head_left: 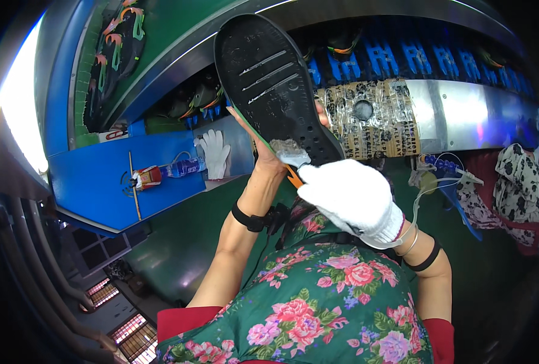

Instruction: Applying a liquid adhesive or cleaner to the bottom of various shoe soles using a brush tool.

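— Beyond the apron (306, 321), what is gripped by the bare left hand (264, 149)?

— The sole (269, 91), clasped from beneath, with both edges held

— And by the gloved right hand (353, 199)?

— A brush (296, 158) is clamped in its closed fist, the bristles (286, 147) laid over the sole's near end

On the left, a blue bench (90, 173) carries a thin stick (138, 207), a red container (150, 176) and a clear bottle (184, 167) with a blue label; a white glove (214, 153) lies on its metal right end. Far right, taped cardboard (394, 136) covers the left part of a shiny metal ledge (442, 112).
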The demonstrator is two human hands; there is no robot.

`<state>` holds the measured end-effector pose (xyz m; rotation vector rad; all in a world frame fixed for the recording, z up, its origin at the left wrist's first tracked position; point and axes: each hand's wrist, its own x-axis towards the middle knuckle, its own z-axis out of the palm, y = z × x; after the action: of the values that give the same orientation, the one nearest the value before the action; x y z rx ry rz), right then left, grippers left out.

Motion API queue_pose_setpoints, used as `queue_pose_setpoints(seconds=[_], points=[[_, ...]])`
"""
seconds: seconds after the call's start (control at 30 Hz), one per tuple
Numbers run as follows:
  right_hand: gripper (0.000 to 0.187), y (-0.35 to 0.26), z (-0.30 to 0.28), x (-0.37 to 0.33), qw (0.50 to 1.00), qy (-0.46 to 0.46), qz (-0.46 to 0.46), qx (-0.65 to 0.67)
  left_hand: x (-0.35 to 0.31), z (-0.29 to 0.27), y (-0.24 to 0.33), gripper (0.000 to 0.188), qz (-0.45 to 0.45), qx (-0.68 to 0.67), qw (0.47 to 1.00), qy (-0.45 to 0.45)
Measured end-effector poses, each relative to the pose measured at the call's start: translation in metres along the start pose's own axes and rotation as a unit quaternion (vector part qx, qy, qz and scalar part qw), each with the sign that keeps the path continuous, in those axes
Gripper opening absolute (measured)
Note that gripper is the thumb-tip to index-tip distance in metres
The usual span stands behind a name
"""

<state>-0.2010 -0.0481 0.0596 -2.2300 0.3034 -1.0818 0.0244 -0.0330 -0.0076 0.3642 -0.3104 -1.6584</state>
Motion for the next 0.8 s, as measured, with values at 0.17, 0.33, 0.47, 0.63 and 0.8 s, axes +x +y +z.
queue_pose_setpoints(seconds=[0.17, 0.33, 0.47, 0.63, 0.8], points=[[0.039, 0.001, -0.003, -0.007, 0.988, 0.087, 0.094, 0.089, 0.002, -0.003, 0.003, 0.129, 0.02, 0.017, 0.999, -0.033], [0.041, 0.0, -0.002, -0.01, 0.997, 0.028, 0.044, 0.061, 0.007, -0.005, 0.011, 0.128, 0.021, 0.072, 0.997, -0.023], [0.023, -0.002, -0.005, -0.012, 0.973, 0.106, 0.16, 0.13, 0.011, -0.001, 0.016, 0.122, 0.048, 0.094, 0.994, -0.029], [0.03, -0.001, -0.007, -0.013, 0.989, 0.066, 0.102, 0.085, 0.014, 0.003, 0.019, 0.111, 0.055, 0.095, 0.992, -0.057], [0.023, -0.002, -0.007, -0.013, 0.973, 0.102, 0.162, 0.13, 0.02, 0.001, 0.024, 0.109, 0.046, 0.081, 0.992, -0.082]])
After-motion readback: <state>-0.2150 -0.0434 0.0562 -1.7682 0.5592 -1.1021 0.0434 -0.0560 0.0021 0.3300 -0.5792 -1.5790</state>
